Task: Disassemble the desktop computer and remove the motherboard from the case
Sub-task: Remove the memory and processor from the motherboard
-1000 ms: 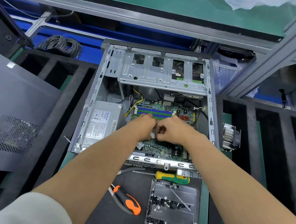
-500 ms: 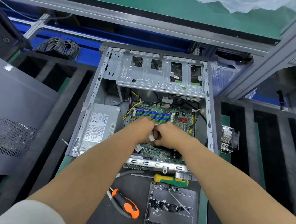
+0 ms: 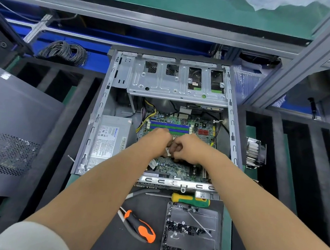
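Both hands (image 3: 173,145) pinch a white piece (image 3: 167,151) over the motherboard (image 3: 178,167)

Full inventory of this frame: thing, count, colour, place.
computer case: 1, grey, centre, open
motherboard: 1, green, inside case
power supply: 1, silver, case left
drive cage: 1, silver, case far end
side panel: 1, dark grey, left
screwdriver: 1, yellow-green handle, before case
pliers: 1, orange-black handles, near mat
screw tray: 1, clear, near right
heatsink: 1, silver, right of case
cable coil: 1, grey, far left
left hand: on board
right hand: pinches small white connector
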The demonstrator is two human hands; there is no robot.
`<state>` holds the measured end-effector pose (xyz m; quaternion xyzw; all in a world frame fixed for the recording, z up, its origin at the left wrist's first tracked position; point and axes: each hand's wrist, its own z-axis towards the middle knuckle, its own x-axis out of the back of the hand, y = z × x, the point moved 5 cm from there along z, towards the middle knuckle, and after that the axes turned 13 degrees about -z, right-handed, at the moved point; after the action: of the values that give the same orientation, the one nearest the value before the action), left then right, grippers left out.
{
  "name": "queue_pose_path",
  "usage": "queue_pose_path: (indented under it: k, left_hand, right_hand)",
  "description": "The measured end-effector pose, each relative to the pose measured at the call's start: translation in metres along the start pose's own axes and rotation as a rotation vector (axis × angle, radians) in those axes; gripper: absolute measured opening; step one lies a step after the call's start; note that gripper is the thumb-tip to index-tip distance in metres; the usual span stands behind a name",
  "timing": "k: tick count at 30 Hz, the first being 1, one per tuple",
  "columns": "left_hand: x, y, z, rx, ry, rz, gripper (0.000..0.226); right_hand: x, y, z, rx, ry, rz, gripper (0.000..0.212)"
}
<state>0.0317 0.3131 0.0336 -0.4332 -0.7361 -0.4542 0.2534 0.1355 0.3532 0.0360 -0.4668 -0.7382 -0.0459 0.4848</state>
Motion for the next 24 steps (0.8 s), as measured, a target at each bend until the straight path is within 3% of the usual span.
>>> queue_pose_path:
  k: [8,14,20,24]
  left_hand:
    - [0.001,0.0,-0.001,0.027,-0.006,-0.024,0.024]
    - [0.0,-0.001,-0.001,0.019,0.014,-0.032,0.02]
    - [-0.006,-0.004,0.001,0.006,0.013,0.026,0.057]
    - [-0.008,-0.004,0.002,-0.001,0.004,0.076,0.059]
  right_hand:
    - [0.021,-0.003,-0.006,0.002,0.191,-0.051,0.007]
    - [0.028,-0.003,-0.003,-0.051,0.243,-0.087,0.016]
    - [0.03,-0.002,-0.001,-0.072,0.26,-0.044,0.016]
    - [0.026,-0.002,-0.002,-0.052,0.259,-0.017,0.01]
